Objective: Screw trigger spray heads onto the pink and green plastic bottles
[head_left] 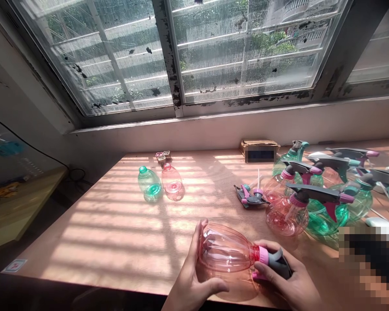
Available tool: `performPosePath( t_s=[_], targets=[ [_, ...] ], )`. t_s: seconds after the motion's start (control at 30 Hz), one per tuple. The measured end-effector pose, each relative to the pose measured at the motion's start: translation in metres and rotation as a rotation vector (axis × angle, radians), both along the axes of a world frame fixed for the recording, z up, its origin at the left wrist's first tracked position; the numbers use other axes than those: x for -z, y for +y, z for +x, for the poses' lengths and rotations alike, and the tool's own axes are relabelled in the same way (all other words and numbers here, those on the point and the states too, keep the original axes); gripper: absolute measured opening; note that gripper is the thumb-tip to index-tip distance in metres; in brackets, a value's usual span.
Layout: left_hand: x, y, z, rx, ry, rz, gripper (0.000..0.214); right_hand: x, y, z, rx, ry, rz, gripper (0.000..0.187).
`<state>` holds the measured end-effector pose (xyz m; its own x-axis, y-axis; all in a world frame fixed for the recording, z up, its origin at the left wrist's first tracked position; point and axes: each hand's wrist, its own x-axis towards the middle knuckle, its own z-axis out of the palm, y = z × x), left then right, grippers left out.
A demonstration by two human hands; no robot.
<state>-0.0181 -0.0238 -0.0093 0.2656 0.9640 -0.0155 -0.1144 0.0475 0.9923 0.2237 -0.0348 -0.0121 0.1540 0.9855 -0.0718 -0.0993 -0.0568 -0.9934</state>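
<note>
A clear pink spray bottle (pixel 227 248) lies on its side in the air just over the front of the table, its base to the left. My left hand (pixel 194 268) cups that base, fingers along the far side and thumb held away from the plastic. At the neck, my right hand (pixel 285 272) is closed around the grey and pink spray head (pixel 278 261), which sits on the bottle's mouth. Part of the trigger is hidden by my right fingers. Two bottles without spray heads, one green (pixel 150 185) and one pink (pixel 172 183), stand farther back on the left.
Several spray bottles with heads, such as a pink one (pixel 287 216), crowd the right side. Loose spray heads (pixel 251 198) lie beside them. A cardboard box (pixel 259 149) and small blocks (pixel 162 157) are near the wall. A co-worker's blurred arm (pixel 379 263) shows at right.
</note>
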Motion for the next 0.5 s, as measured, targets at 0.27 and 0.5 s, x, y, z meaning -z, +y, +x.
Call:
performPosePath(
  t_s=[0.27, 0.5],
  targets=[
    [-0.004, 0.001, 0.0, -0.021, 0.074, 0.019, 0.102, 0.004, 0.0, 0.0, -0.001, -0.007, 0.01, 0.035],
    [-0.006, -0.001, 0.001, -0.025, 0.027, -0.021, 0.106, 0.013, -0.002, 0.006, -0.044, -0.007, 0.013, 0.036]
  ],
)
